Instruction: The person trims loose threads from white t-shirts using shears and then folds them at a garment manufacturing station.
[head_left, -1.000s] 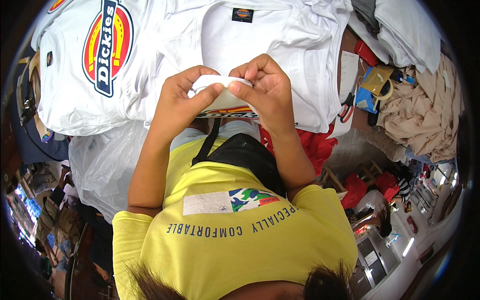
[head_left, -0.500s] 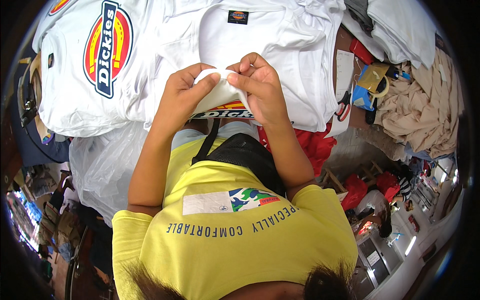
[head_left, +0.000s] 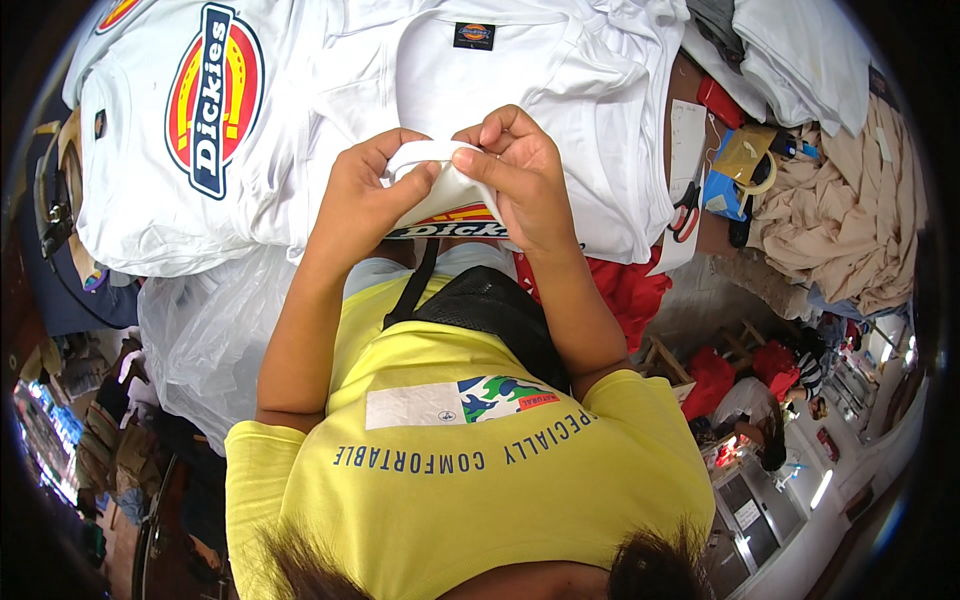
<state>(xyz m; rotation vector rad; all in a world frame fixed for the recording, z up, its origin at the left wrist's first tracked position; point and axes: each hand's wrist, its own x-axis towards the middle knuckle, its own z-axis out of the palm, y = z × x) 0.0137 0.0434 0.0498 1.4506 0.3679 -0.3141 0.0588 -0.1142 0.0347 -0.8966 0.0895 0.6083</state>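
Observation:
A white T-shirt [head_left: 560, 110] lies spread in front of me, its dark neck label at the far side and a red, yellow and navy print near my lap. Its front neckline band is raised between my two hands. My left hand [head_left: 370, 185] is closed on the band from the left, thumb lying below the edge. From the right, my right hand [head_left: 520, 175] pinches the same band between thumb and fingers. To the left rests another white T-shirt [head_left: 130, 150] with a large emblem.
On the right are red-handled scissors [head_left: 686, 215], a tape roll [head_left: 762, 175], a blue box [head_left: 722, 188], a paper sheet [head_left: 688, 140] and heaped beige cloth [head_left: 845, 210]. A clear plastic bag [head_left: 210, 330] hangs at the left. Another person [head_left: 765, 430] is at the lower right.
My left thumb has slid down off the band's edge, so more of the neckband shows between my hands. My right hand keeps its pinch in nearly the same place.

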